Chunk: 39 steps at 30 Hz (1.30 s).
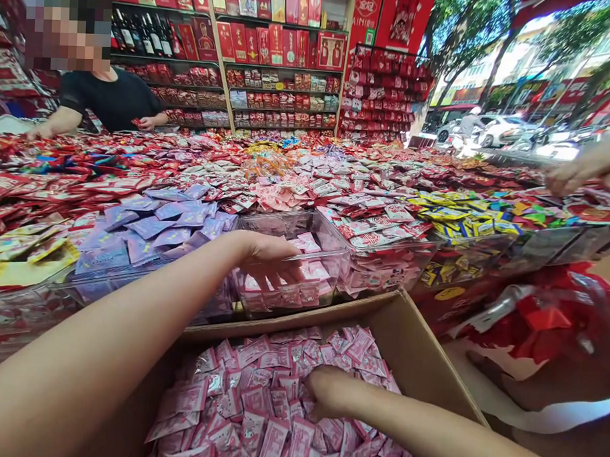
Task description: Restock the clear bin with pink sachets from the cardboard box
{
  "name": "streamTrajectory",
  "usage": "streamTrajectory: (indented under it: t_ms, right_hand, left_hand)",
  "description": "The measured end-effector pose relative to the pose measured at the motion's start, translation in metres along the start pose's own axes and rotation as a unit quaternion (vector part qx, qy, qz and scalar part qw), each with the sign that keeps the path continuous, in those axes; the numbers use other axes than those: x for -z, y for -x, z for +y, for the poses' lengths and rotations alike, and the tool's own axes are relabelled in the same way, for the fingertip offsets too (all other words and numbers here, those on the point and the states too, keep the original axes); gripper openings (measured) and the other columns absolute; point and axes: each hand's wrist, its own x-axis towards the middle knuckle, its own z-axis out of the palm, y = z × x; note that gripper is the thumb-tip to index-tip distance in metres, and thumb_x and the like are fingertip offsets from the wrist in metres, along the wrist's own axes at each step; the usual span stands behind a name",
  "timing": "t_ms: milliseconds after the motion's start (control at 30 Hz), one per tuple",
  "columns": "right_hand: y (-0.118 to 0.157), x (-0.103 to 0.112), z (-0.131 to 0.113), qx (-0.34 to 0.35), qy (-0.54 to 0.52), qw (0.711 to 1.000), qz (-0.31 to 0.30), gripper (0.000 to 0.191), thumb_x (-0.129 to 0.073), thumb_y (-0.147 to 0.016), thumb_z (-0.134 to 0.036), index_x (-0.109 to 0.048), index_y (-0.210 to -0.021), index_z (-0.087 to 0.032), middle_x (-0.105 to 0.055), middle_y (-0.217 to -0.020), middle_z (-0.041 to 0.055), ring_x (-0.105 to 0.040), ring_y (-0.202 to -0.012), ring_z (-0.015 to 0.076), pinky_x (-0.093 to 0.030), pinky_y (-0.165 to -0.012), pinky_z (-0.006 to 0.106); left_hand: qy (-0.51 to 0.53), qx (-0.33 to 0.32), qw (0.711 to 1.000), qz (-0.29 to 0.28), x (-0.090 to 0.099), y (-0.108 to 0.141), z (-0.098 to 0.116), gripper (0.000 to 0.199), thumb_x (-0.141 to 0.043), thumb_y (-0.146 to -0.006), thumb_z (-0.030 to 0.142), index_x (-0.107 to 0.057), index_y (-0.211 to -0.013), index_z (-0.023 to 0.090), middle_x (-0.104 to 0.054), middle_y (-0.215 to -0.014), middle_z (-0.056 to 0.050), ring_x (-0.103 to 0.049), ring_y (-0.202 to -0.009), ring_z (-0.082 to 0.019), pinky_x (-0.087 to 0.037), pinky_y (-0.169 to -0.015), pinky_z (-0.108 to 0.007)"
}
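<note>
My left hand (267,254) reaches over the rim into a clear plastic bin (328,259), fingers down among pink candy packets (308,275). Through the wall I cannot tell whether the fingers grip any packets. My right hand (329,391) is pressed into the heap of pink packets (258,413) that fills a cardboard box (420,366) in front of me. Its fingers are buried in the packets, curled around some of them.
Purple packets (155,226), red-and-white packets (379,234) and yellow-blue packets (460,220) fill neighbouring bins. A person in a black shirt (109,98) works at the far left. Another person's hand (582,173) reaches in at the right. A red plastic bag (546,323) lies at right.
</note>
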Motion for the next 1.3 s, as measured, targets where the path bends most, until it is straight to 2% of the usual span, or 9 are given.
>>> streamTrajectory:
  t_ms: [167, 367, 433, 533, 633, 867, 1033, 1100, 1300]
  right_hand:
    - [0.006, -0.002, 0.001, 0.026, 0.005, 1.000, 0.013, 0.013, -0.063, -0.056, -0.026, -0.066, -0.065, -0.018, -0.061, -0.060, 0.0068, -0.058, -0.066, 0.0233, -0.040, -0.052, 0.029]
    - [0.022, 0.032, 0.018, 0.066, -0.144, 0.981, 0.110, 0.014, -0.054, -0.066, -0.031, -0.059, -0.071, -0.018, -0.057, -0.061, 0.0000, -0.051, -0.056, 0.0121, -0.035, -0.048, 0.021]
    - [0.027, 0.044, 0.019, 0.076, -0.323, 0.934, 0.133, 0.017, -0.057, -0.064, -0.033, -0.054, -0.067, -0.017, -0.053, -0.056, -0.0027, -0.046, -0.049, 0.0082, -0.033, -0.045, 0.019]
    - [0.038, 0.059, 0.011, 0.082, -0.590, 0.793, 0.125, 0.028, -0.064, -0.058, -0.037, -0.046, -0.063, -0.016, -0.048, -0.050, -0.0052, -0.044, -0.043, 0.0069, -0.034, -0.042, 0.019]
    - [0.050, 0.070, 0.001, 0.093, -0.698, 0.698, 0.131, 0.034, -0.065, -0.056, -0.040, -0.044, -0.065, -0.016, -0.053, -0.049, -0.0045, -0.049, -0.039, 0.0090, -0.040, -0.041, 0.022]
    - [0.065, 0.082, 0.002, 0.155, -0.713, 0.660, 0.180, 0.024, -0.060, -0.067, -0.035, -0.055, -0.078, -0.014, -0.054, -0.048, -0.0034, -0.048, -0.035, 0.0049, -0.024, -0.033, 0.013]
    - [0.071, 0.086, 0.006, 0.233, -0.745, 0.589, 0.208, 0.017, -0.060, -0.067, -0.030, -0.056, -0.070, -0.015, -0.059, -0.077, 0.0048, -0.055, -0.056, 0.0103, -0.041, -0.047, 0.022]
    - [0.072, 0.087, 0.007, 0.239, -0.733, 0.587, 0.248, 0.015, -0.059, -0.067, -0.029, -0.054, -0.066, -0.016, -0.056, -0.078, 0.0037, -0.051, -0.059, 0.0096, -0.041, -0.051, 0.023]
    - [0.072, 0.081, 0.010, 0.196, -0.577, 0.701, 0.369, 0.024, -0.056, -0.067, -0.015, -0.050, -0.089, -0.021, -0.052, -0.086, 0.0019, -0.048, -0.080, 0.0129, -0.038, -0.073, 0.026]
  left_hand:
    - [0.001, -0.004, 1.000, -0.015, 0.001, 0.001, -0.001, 0.033, -0.032, -0.075, 0.036, -0.060, -0.083, 0.020, -0.061, -0.093, -0.006, -0.054, -0.073, -0.020, -0.043, -0.063, -0.032]
    - [-0.007, -0.005, 1.000, -0.009, 0.000, 0.003, -0.001, 0.032, -0.032, -0.073, 0.035, -0.060, -0.083, 0.021, -0.063, -0.088, -0.006, -0.055, -0.071, -0.021, -0.043, -0.060, -0.033]
    - [-0.012, -0.004, 1.000, -0.009, -0.001, 0.004, -0.001, 0.034, -0.031, -0.073, 0.034, -0.060, -0.083, 0.020, -0.063, -0.088, -0.007, -0.055, -0.071, -0.022, -0.043, -0.059, -0.034]
    - [-0.014, -0.009, 1.000, -0.006, -0.002, 0.005, -0.001, 0.037, -0.028, -0.074, 0.035, -0.061, -0.082, 0.021, -0.062, -0.089, -0.007, -0.054, -0.071, -0.022, -0.044, -0.059, -0.034]
    - [-0.009, -0.012, 1.000, 0.002, -0.001, 0.004, -0.001, 0.032, -0.032, -0.072, 0.034, -0.061, -0.081, 0.022, -0.062, -0.090, -0.006, -0.054, -0.072, -0.022, -0.043, -0.059, -0.034]
    - [-0.001, -0.003, 1.000, 0.009, 0.001, 0.002, -0.002, 0.031, -0.034, -0.071, 0.033, -0.060, -0.080, 0.020, -0.061, -0.092, -0.008, -0.053, -0.075, -0.024, -0.043, -0.058, -0.034]
    - [-0.015, -0.007, 0.999, 0.035, 0.002, 0.004, -0.004, 0.029, -0.037, -0.070, 0.033, -0.059, -0.081, 0.018, -0.060, -0.094, -0.009, -0.053, -0.073, -0.024, -0.043, -0.056, -0.035]
    - [-0.014, -0.013, 0.999, 0.029, 0.002, 0.004, -0.004, 0.027, -0.038, -0.069, 0.032, -0.059, -0.079, 0.019, -0.060, -0.093, -0.008, -0.053, -0.073, -0.023, -0.043, -0.056, -0.034]
    - [-0.010, -0.010, 1.000, -0.001, 0.000, 0.003, -0.002, 0.024, -0.039, -0.067, 0.031, -0.060, -0.075, 0.021, -0.062, -0.086, -0.006, -0.054, -0.071, -0.022, -0.044, -0.056, -0.034]
